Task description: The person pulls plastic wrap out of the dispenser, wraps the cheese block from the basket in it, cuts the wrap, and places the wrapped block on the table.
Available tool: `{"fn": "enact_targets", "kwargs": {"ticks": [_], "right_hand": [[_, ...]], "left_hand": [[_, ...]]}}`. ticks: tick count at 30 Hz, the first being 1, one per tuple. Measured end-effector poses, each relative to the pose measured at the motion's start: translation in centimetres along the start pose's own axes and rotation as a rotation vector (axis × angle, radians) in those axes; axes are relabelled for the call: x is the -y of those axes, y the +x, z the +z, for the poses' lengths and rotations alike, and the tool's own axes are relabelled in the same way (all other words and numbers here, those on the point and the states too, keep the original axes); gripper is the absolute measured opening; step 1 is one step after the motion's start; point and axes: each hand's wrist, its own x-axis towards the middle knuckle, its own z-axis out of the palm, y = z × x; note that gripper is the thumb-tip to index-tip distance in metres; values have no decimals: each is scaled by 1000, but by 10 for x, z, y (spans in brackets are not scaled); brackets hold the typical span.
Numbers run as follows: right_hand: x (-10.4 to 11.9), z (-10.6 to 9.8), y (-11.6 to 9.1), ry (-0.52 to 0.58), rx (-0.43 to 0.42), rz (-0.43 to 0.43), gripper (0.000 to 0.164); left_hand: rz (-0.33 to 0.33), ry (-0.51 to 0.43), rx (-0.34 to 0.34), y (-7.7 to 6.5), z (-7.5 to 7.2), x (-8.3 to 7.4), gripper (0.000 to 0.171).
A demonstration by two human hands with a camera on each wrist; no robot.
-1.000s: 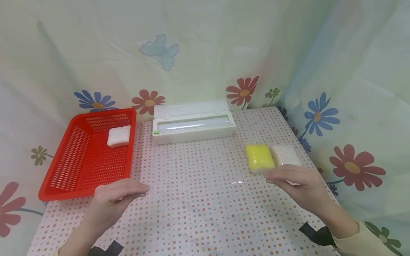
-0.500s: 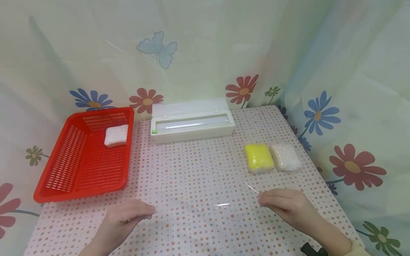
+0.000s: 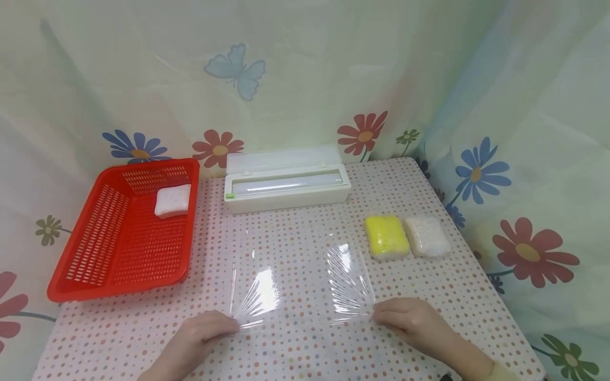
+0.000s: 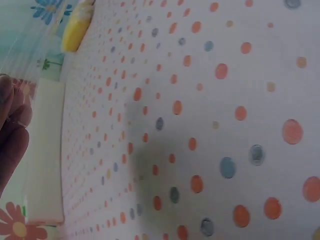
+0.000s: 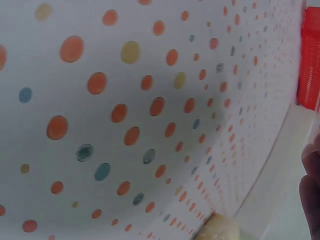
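A sheet of clear plastic wrap point(image 3: 261, 291) stretches between my two hands near the front of the table, with shiny creases fanning from both near corners. My left hand point(image 3: 197, 338) pinches its near left corner. At the near right corner, my right hand point(image 3: 414, 323) pinches the film between thumb and fingers. In the left wrist view, the fingertips point(image 4: 15, 142) grip the transparent film at the left edge. Only a little of the right hand's fingers point(image 5: 311, 172) shows in the right wrist view.
A white wrap dispenser point(image 3: 288, 198) stands at the back, lid raised. Left of it is a red basket point(image 3: 190, 233) holding a white block point(image 3: 172, 201). A yellow block point(image 3: 387, 236) and a whitish block point(image 3: 426, 236), both film-wrapped, lie to the right on the dotted table point(image 3: 295, 349).
Both hands have come nearer the front edge and slightly closer together. The film, barely visible before, now shows bright reflections as it spreads low over the table.
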Motion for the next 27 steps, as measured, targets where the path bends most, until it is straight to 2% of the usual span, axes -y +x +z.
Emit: {"fn": "enact_targets", "kwargs": {"ticks": [5, 11, 15, 18, 22, 27], "right_hand": [[-6, 14, -6, -36, 25, -52, 9], [-11, 28, -11, -43, 46, -74, 9], [-12, 33, -11, -67, 89, -77, 14], [-12, 34, -11, -80, 113, -72, 18], [-12, 34, -10, -94, 127, -70, 22], [-13, 36, -10, -101, 127, -82, 24]], "left_hand": [[-44, 33, 60, -6, 8, 9, 43], [-105, 87, 146, -12, 16, 18, 42], [-62, 155, 148, -14, 21, 23, 36], [-62, 183, 169, -14, 23, 26, 34], [-92, 184, 205, -14, 23, 27, 33], [-68, 183, 194, -16, 25, 28, 30]]}}
